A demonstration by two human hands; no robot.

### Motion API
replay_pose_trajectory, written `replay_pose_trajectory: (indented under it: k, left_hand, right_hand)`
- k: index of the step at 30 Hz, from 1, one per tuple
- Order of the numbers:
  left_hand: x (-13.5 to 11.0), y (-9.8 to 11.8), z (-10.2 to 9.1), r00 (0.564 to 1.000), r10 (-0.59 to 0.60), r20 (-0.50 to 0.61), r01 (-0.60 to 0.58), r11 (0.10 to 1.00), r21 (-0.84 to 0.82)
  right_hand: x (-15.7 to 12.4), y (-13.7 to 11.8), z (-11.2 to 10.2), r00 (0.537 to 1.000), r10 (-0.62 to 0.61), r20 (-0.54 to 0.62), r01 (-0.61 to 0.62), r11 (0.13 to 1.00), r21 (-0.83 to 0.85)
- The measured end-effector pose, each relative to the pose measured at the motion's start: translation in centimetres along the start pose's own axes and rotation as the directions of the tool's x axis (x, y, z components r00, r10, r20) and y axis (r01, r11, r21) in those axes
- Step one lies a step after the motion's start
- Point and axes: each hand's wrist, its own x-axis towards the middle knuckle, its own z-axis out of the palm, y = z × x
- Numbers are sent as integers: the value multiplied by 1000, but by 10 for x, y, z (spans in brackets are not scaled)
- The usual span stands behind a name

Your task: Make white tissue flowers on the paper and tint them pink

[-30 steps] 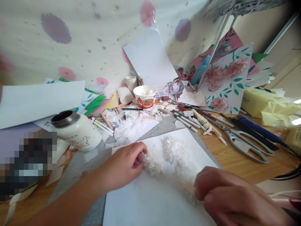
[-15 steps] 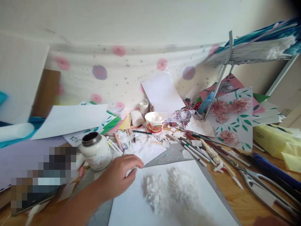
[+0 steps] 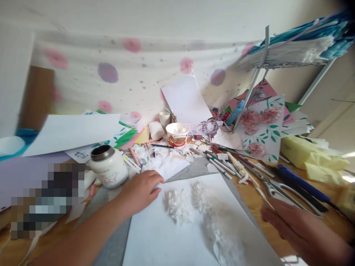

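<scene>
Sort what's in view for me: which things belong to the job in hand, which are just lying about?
Likely in the job:
white sheet
gray mat under it
ruffled white clusters on the sheet
left hand at its far left corner

Apparently just lying about:
open white bottle
yellow package
blue-handled tool

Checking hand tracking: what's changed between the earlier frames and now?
The left hand moved away from the left white clump to the upper-left corner of the white sheet. The right hand went right, off the sheet, beside the scissors; its grip is unclear. Camera view shifted. Bottle and bowl stayed put.
</scene>
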Motion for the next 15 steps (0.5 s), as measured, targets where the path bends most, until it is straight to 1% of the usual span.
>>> replay_pose_trajectory:
  k: [1,2,3,6,11,13,15]
  left_hand:
    - [0,0,0,1000,16,17,-16,1000,9]
    - [0,0,0,999,33,32,-33,999,18]
    - [0,1,0,998,49,45,-50,998,26]
    - [0,2,-1,994,83,76,-87,995,51]
    - [1,1,-2,990,104,95,-112,990,87]
    - [2,1,-3,990,95,101,-105,989,102]
    - [3,2,-3,990,83,116,-95,990,104]
  right_hand:
    - [3,4,-2,993,55,100,-53,998,-29]
    - [6,7,-3,982,106,157,-97,993,-69]
    - [8,7,-3,973,128,190,-113,990,-88]
    - [10,1,1,959,175,222,-150,981,-124]
    - [4,-9,1,922,299,246,-266,951,-159]
    - [-1,-8,0,917,313,246,-290,949,-127]
    - [-5,-6,3,917,314,247,-310,949,-57]
